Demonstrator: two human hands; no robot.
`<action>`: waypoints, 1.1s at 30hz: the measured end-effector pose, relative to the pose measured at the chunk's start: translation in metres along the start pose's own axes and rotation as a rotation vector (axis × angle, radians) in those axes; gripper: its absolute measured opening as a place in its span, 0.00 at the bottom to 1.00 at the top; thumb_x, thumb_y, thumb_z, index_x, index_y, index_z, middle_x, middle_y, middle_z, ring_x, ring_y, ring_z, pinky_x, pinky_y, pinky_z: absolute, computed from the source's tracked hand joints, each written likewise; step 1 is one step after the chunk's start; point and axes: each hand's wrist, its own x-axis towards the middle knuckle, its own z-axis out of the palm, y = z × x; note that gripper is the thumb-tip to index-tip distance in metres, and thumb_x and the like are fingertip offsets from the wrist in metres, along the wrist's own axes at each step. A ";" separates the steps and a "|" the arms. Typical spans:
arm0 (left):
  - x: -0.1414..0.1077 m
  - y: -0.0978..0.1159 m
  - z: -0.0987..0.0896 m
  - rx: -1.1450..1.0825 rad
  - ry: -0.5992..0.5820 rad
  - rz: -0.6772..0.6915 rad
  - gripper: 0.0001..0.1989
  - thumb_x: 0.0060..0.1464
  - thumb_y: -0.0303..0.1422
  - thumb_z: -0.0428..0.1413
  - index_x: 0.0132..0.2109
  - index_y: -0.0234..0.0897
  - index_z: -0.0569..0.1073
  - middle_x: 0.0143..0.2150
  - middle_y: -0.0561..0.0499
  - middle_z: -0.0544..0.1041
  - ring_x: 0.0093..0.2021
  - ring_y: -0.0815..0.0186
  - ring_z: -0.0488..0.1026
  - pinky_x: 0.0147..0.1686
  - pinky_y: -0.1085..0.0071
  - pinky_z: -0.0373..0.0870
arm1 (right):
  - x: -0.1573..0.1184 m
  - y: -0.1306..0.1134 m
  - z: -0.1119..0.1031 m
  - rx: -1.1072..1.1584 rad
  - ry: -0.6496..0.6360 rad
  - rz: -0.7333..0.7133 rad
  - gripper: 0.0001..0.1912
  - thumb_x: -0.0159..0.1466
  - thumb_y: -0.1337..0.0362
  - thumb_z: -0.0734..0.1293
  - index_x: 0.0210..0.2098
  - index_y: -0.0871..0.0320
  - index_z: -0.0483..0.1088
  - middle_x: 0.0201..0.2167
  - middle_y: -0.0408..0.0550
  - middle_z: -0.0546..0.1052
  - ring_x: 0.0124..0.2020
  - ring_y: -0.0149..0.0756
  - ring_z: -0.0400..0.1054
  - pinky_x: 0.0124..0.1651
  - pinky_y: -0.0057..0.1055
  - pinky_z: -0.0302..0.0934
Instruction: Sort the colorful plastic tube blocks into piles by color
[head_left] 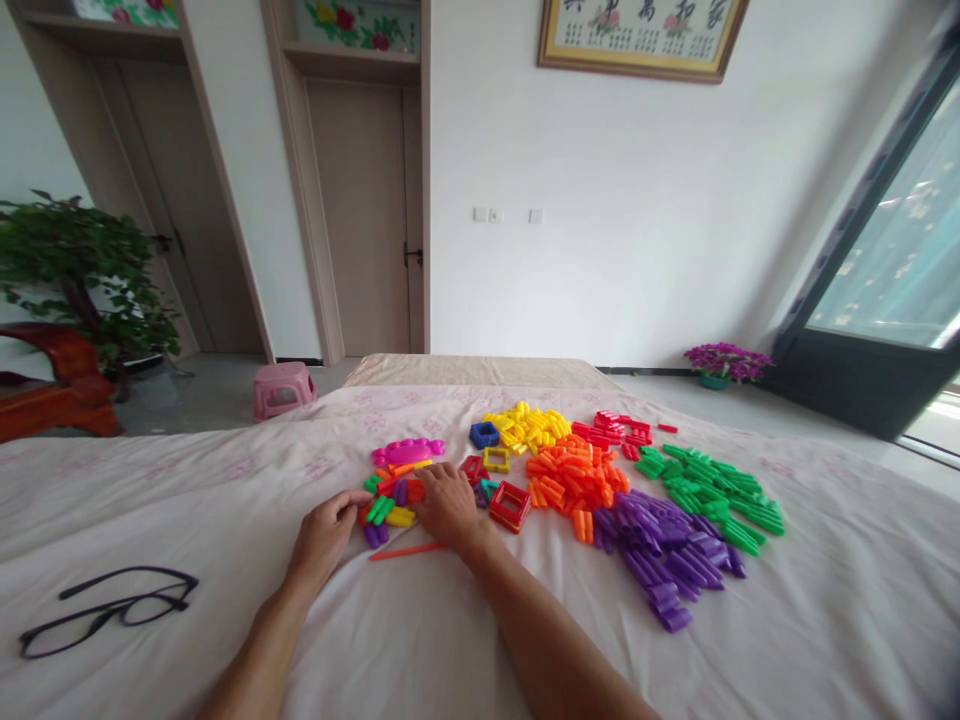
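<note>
A small mixed cluster of plastic pieces, in green, orange, purple and yellow, lies between my two hands. My left hand touches the cluster's left side, thumb and fingers closed together; what they hold, if anything, is too small to make out. Over the cluster's right side rests my right hand, its fingertips hidden among the orange pieces. A pink candy-shaped piece lies just behind the cluster, and a thin orange stick in front of it. Right of my right hand sits a red square frame.
Sorted piles of yellow, orange, red, green and purple pieces spread across the cloth to the right. A blue frame and a yellow frame stand nearby. Black eyeglasses lie at the left.
</note>
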 end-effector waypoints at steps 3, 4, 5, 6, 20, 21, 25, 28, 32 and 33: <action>-0.001 0.002 -0.001 0.003 0.008 0.001 0.17 0.54 0.35 0.49 0.42 0.41 0.81 0.45 0.51 0.85 0.48 0.60 0.79 0.52 0.68 0.71 | 0.001 -0.001 0.001 -0.006 -0.054 0.010 0.18 0.65 0.57 0.67 0.53 0.53 0.73 0.50 0.51 0.77 0.53 0.43 0.67 0.56 0.37 0.57; -0.002 0.002 -0.001 0.004 0.009 0.001 0.17 0.54 0.35 0.50 0.42 0.41 0.81 0.45 0.51 0.85 0.48 0.60 0.79 0.52 0.68 0.71 | 0.001 -0.001 -0.001 -0.009 -0.045 0.019 0.18 0.64 0.57 0.68 0.53 0.53 0.74 0.49 0.51 0.77 0.52 0.43 0.68 0.56 0.37 0.57; -0.002 0.002 -0.001 0.003 0.010 0.002 0.17 0.53 0.35 0.49 0.42 0.41 0.81 0.45 0.51 0.85 0.49 0.60 0.79 0.52 0.68 0.71 | 0.001 0.000 -0.004 -0.011 -0.019 0.036 0.18 0.64 0.57 0.68 0.53 0.53 0.74 0.49 0.51 0.77 0.51 0.43 0.69 0.55 0.36 0.58; -0.002 0.002 -0.001 0.003 0.009 0.001 0.17 0.53 0.35 0.49 0.42 0.41 0.81 0.45 0.51 0.85 0.49 0.60 0.79 0.52 0.68 0.71 | 0.001 0.003 -0.008 -0.010 0.015 0.059 0.19 0.64 0.56 0.69 0.53 0.53 0.73 0.48 0.51 0.77 0.51 0.43 0.69 0.54 0.36 0.58; 0.000 -0.003 -0.001 0.039 -0.021 -0.050 0.17 0.54 0.36 0.50 0.44 0.42 0.81 0.47 0.51 0.84 0.51 0.59 0.78 0.54 0.68 0.70 | -0.034 0.120 -0.139 -0.114 0.314 0.714 0.25 0.63 0.60 0.66 0.60 0.56 0.72 0.55 0.58 0.75 0.57 0.51 0.68 0.54 0.41 0.61; 0.000 -0.003 -0.001 0.041 -0.021 -0.053 0.17 0.54 0.36 0.50 0.44 0.42 0.81 0.47 0.51 0.84 0.51 0.58 0.78 0.54 0.67 0.70 | -0.039 0.125 -0.145 -0.128 0.347 0.755 0.25 0.63 0.60 0.67 0.59 0.56 0.72 0.55 0.58 0.75 0.57 0.52 0.67 0.55 0.42 0.61; 0.000 -0.003 -0.001 0.041 -0.020 -0.056 0.17 0.54 0.36 0.50 0.44 0.42 0.81 0.47 0.50 0.84 0.51 0.58 0.78 0.54 0.67 0.69 | -0.043 0.127 -0.157 -0.101 0.471 0.775 0.24 0.63 0.62 0.66 0.59 0.54 0.73 0.57 0.55 0.75 0.59 0.52 0.65 0.58 0.43 0.59; -0.001 -0.003 -0.002 0.045 -0.018 -0.045 0.17 0.55 0.36 0.50 0.44 0.42 0.81 0.47 0.50 0.84 0.50 0.59 0.78 0.54 0.67 0.69 | -0.031 0.111 -0.149 0.010 0.478 0.628 0.20 0.65 0.64 0.63 0.55 0.53 0.75 0.53 0.50 0.78 0.55 0.45 0.69 0.56 0.37 0.61; -0.002 -0.003 -0.006 0.099 0.067 -0.097 0.17 0.57 0.36 0.48 0.45 0.42 0.80 0.49 0.50 0.83 0.51 0.57 0.77 0.52 0.65 0.69 | -0.008 0.073 -0.113 0.157 0.296 0.363 0.17 0.67 0.67 0.61 0.49 0.52 0.78 0.47 0.45 0.81 0.48 0.37 0.74 0.51 0.29 0.64; -0.002 -0.003 -0.008 0.110 0.099 -0.118 0.18 0.57 0.36 0.48 0.46 0.42 0.80 0.50 0.49 0.83 0.51 0.57 0.77 0.52 0.65 0.69 | -0.003 0.062 -0.101 0.176 0.241 0.299 0.17 0.67 0.68 0.61 0.48 0.52 0.78 0.46 0.45 0.82 0.48 0.36 0.74 0.50 0.28 0.64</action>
